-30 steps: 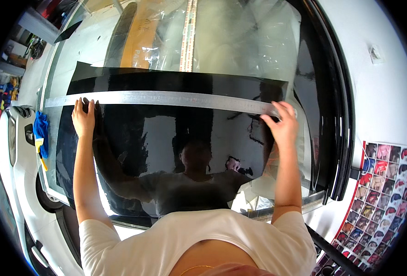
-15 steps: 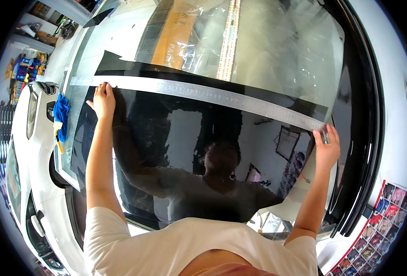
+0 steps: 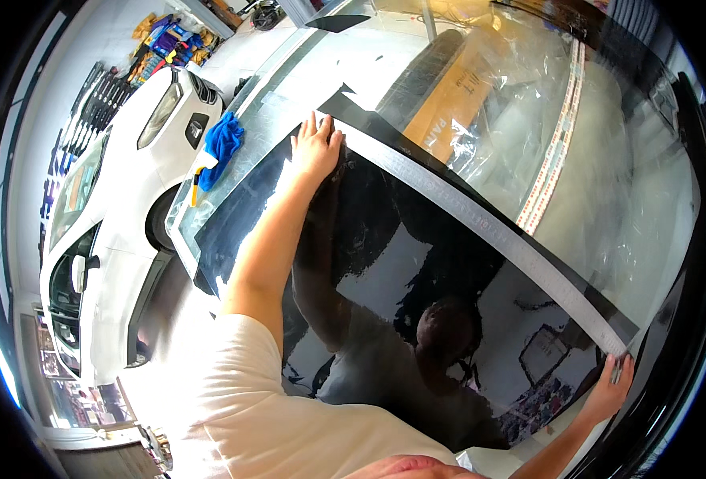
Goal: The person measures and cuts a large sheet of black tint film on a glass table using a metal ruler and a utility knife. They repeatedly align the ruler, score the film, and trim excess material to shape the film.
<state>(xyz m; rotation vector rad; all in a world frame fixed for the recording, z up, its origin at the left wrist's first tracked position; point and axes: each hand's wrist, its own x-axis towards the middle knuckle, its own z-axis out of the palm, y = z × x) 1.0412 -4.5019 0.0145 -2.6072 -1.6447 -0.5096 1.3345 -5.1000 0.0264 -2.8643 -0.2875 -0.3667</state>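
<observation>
A long steel ruler point(image 3: 481, 222) lies slantwise across a glossy black film sheet point(image 3: 385, 239) on a glass tabletop. My left hand point(image 3: 319, 148) presses on the ruler near its far left end, fingers stretched out and slightly apart. At the near right end, my right hand point(image 3: 608, 389) is closed on a small silver tool point(image 3: 615, 369), its tip by the ruler's end; most of it is hidden by my fingers. A narrow dark strip of the film shows beyond the ruler. The sheet mirrors my head and arms.
A blue cloth point(image 3: 224, 148) and a yellow-handled tool point(image 3: 196, 188) lie at the table's left edge. Under the glass are a brown carton point(image 3: 449, 100) and clear plastic wrapping. A white car point(image 3: 121, 239) stands to the left. A black film scrap point(image 3: 337, 23) lies at the far edge.
The view has swung, so the table and ruler now slant down to the right. Both hands stay near the ruler's ends, the right one still with the silver tool.
</observation>
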